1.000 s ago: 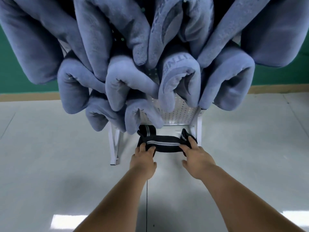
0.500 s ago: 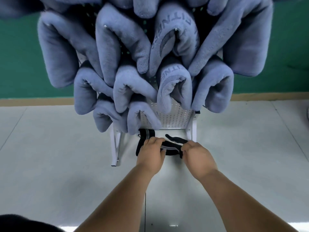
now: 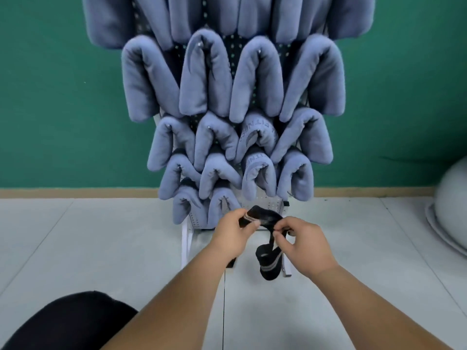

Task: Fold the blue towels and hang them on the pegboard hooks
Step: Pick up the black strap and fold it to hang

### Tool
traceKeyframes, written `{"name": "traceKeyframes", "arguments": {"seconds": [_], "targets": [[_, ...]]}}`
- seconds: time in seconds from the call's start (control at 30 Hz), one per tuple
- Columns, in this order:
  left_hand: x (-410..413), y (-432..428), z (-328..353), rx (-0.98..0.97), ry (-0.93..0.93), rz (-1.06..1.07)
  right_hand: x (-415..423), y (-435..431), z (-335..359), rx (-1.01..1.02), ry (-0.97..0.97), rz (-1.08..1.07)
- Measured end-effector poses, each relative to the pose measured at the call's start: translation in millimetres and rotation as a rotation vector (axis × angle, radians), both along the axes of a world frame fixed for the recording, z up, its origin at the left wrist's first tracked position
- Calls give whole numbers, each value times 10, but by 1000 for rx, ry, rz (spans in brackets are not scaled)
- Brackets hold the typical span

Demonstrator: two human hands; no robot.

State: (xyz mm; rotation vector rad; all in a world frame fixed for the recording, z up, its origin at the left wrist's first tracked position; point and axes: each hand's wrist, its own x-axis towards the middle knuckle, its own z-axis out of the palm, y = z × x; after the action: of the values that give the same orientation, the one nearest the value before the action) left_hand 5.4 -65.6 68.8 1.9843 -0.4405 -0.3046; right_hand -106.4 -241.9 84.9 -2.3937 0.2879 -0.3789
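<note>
Hands work at the foot of a pegboard [image 3: 265, 204]. The left hand [image 3: 233, 234] and the right hand [image 3: 307, 246] each pinch a black strap [image 3: 269, 262] with pale stripes between thumb and fingers [image 3: 286, 227], above the floor [image 3: 101, 236]; its loose end dangles below the right hand. Neither hand holds a towel. Directly behind them, blue towels [image 3: 255, 79] hang in packed rows on the white pegboard, each folded and draped over a hook, touching its neighbours. They look thick, soft and light, probably limp rather than slippery; each would best be gripped at its folded middle so both halves drop evenly. The strap looks light and floppy too.
</note>
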Motion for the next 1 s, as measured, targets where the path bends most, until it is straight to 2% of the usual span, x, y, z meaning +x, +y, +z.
{"name": "traceKeyframes", "arguments": {"seconds": [0.17,0.33,0.47,0.6,0.7,0.8,0.9,1.0], "targets": [[-39,127,614,-29,-4,-132,-63,40,419,113,46,-25],[-50,143,1133,3,-34,-259,-123,-53,850,82,28,3],[-75,141,1382,-23,-7,-314,-158,-103,1119,268,17,153],[-162,39,1354,-120,84,-280,-187,-114,1161,487,-21,217],[-189,-66,1235,-196,208,-223,-155,-123,1097,605,-63,159],[-203,-149,1102,-174,340,-270,-94,-157,1018,717,-113,78],[-222,-225,1014,-164,451,-344,-24,-247,956,716,-139,30],[-185,-287,965,-202,493,-276,37,-353,896,725,-124,60]]}}
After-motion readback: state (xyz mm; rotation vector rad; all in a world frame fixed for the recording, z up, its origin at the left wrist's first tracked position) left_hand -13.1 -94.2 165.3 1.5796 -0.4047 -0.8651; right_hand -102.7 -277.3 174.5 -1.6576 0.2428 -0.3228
